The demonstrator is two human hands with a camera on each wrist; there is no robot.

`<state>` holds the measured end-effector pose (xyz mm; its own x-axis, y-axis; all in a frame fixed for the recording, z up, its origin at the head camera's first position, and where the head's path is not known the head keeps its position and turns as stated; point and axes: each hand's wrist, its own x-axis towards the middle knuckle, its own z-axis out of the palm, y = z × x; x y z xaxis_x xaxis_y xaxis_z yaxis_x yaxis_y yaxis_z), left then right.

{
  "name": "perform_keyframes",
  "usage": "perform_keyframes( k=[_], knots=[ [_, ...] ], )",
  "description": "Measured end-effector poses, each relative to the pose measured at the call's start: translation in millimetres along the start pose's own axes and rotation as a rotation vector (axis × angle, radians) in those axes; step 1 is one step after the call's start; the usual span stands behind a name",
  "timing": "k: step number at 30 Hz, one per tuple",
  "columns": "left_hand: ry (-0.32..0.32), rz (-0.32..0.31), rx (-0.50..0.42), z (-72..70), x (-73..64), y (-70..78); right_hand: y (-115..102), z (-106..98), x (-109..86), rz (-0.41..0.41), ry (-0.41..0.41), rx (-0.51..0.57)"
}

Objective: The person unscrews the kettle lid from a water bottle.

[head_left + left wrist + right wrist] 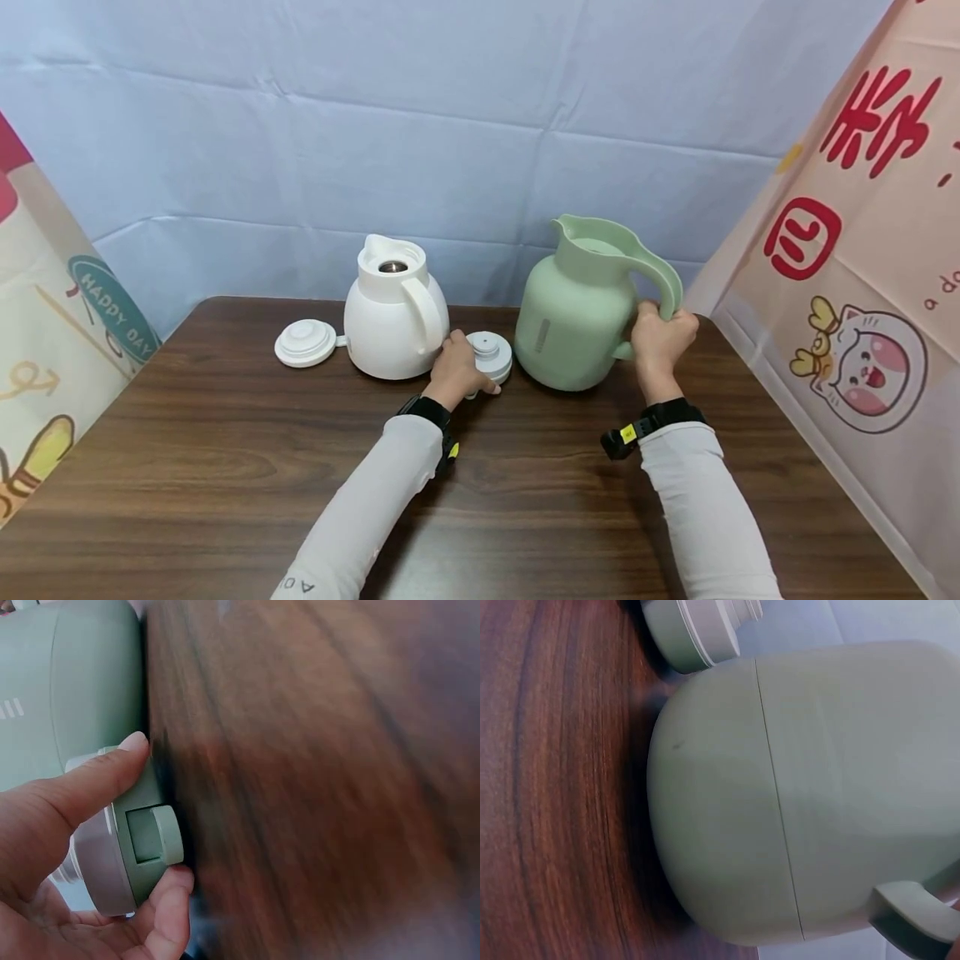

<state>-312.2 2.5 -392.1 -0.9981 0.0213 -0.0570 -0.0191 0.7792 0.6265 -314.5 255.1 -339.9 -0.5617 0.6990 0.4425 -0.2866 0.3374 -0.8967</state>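
A green thermos jug (pixel 577 321) stands upright on the table with its spout to the left. My right hand (pixel 662 337) grips its handle (pixel 663 283) from the right. Between the two jugs, the green jug's lid (pixel 491 354) lies upside down, white plug upward. Around that lid, my left hand (pixel 459 371) has its thumb on the near side and its fingers beyond. In the left wrist view, thumb and fingertips hold the lid's green rim (pixel 142 877), close beside a small tab. The right wrist view shows the jug's lower body (pixel 727 810), with the lid (pixel 697 630) behind it.
A white thermos jug (pixel 393 325), uncovered with its metal mouth showing, stands just left of my left hand. Its white lid (pixel 306 342) lies further left. The brown wooden table (pixel 225 467) ends at a pale cloth backdrop (pixel 420 133); printed cloths hang at both sides.
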Motion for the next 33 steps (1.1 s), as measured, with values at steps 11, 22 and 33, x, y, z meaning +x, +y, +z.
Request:
perform_keyframes(
  k=[11,22,33],
  knots=[
    [0.059,-0.013,-0.021,10.1,13.4,2.6,2,4,4.5,0.062,0.040,-0.037],
    [0.076,-0.031,-0.018,13.0,13.9,4.8,3,5,3.3,0.078,0.050,-0.037],
    [0.075,-0.003,-0.002,12.9,11.2,6.9,1,-2,2.5,0.071,-0.002,-0.048]
  ],
)
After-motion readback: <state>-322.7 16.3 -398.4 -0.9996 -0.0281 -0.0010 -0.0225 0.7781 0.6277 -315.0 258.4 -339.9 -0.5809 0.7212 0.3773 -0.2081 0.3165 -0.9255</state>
